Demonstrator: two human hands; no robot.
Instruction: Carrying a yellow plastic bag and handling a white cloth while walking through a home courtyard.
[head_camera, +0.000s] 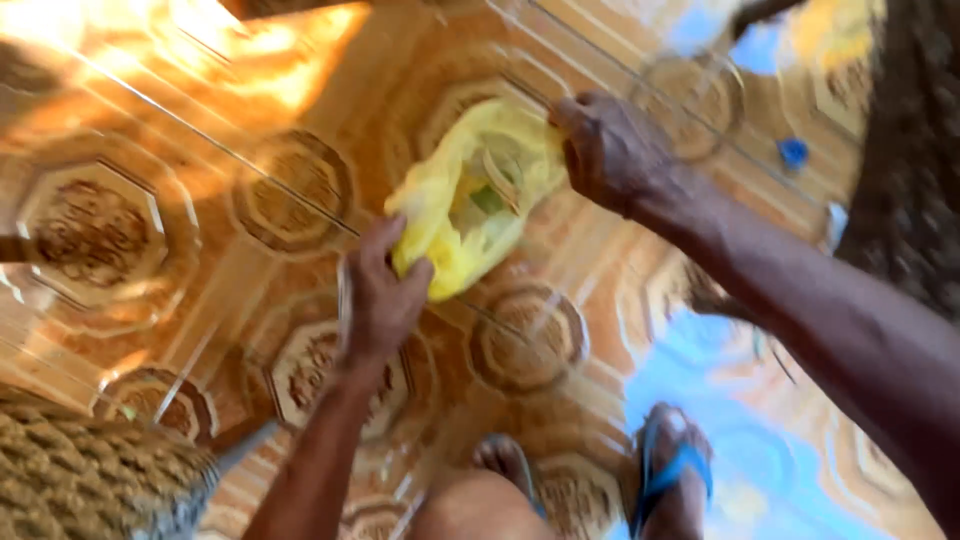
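At the far left bottom corner we see a woven basket-like surface (85, 475), coarse and brownish, its edge cutting into view (too blurred for us to say more). Above and around it spreads the tiled floor (150, 200), orange-brown with octagonal ornaments and strong glare at the upper left; this stretch of floor lies open, with nothing on it between the woven thing and our hands.

Moving right, our left hand (385, 290) reaches up from below, its fingers pinching the lower left edge of a yellow plastic bag (470, 200). The bag hangs in the air above the floor, between both hands, its mouth pulled open; inside we make out something pale and a bit of green, not clear enough to name.

Our right hand (605, 150) comes in from the right, clenched on the bag's upper right edge, the forearm running down to the right border.

Below, our two feet stand on the floor, the right one in a blue flip-flop (672, 475). Further right, a small blue object (793, 152) lies on the floor near a dark textured mass (910, 150) that closes off the right edge.
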